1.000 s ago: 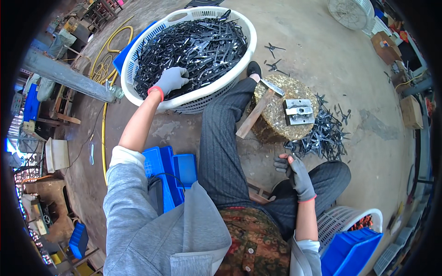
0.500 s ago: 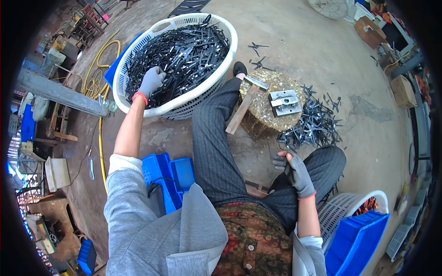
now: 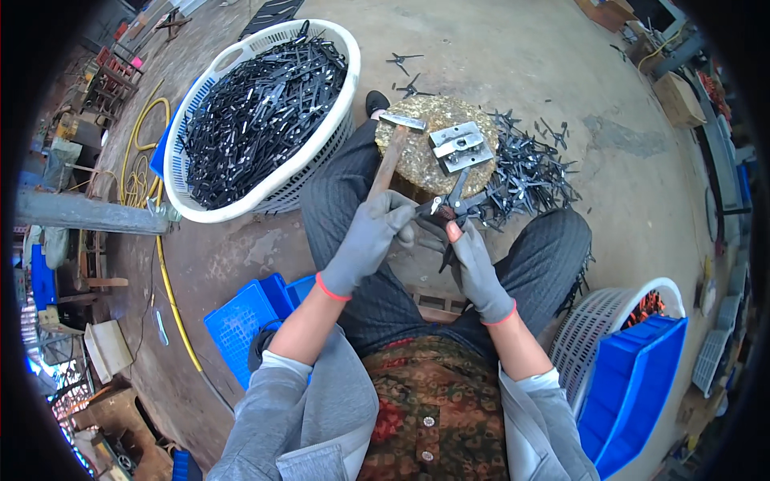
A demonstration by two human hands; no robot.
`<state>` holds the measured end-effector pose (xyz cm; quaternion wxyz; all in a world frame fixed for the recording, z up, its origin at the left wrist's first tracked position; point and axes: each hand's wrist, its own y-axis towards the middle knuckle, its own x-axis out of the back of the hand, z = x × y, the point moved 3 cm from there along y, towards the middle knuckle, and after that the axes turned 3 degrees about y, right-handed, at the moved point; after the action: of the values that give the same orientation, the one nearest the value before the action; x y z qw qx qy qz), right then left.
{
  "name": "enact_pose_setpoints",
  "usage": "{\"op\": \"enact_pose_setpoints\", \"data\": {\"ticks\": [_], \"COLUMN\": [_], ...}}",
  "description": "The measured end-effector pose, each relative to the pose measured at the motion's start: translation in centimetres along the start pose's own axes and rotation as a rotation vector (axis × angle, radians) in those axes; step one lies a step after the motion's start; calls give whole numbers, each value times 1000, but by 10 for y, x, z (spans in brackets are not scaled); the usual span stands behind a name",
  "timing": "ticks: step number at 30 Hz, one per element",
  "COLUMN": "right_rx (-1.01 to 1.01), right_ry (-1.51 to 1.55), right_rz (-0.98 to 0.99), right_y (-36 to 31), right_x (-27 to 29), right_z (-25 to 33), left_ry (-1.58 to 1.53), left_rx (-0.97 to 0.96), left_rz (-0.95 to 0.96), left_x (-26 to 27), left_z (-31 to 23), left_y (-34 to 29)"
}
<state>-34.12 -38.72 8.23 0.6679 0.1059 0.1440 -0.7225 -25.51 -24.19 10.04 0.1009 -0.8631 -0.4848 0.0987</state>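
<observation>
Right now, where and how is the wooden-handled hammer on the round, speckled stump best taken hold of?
Probably by the near half of its straight wooden handle, from the person's side: that end juts past the stump's edge toward the person, while the metal head lies on top.

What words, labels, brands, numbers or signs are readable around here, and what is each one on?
There is no text that I can read in this picture.
Rectangular silvery metal block: no readable lettering.
Black clamp-shaped piece being handled: too small to tell.
Brown cardboard box at the right: too small and blurred to tell.
</observation>
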Motion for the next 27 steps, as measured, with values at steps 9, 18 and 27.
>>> {"op": "enact_pose_setpoints", "data": {"ticks": [9,18,27], "right_rx": [-39,-109,-269], "right_ry": [8,413,60], "right_rz": [-125,84,-295], "right_y": [-15,-28,-31], "right_x": [45,16,40], "right_z": [-2,-2,-27], "left_ry": [164,-6,404], "left_rx": [46,143,402], "left_rz": [133,203,622], "left_x": [-26,-50,-74], "left_z": [41,60,64], "left_y": [-6,-31,-41]}}
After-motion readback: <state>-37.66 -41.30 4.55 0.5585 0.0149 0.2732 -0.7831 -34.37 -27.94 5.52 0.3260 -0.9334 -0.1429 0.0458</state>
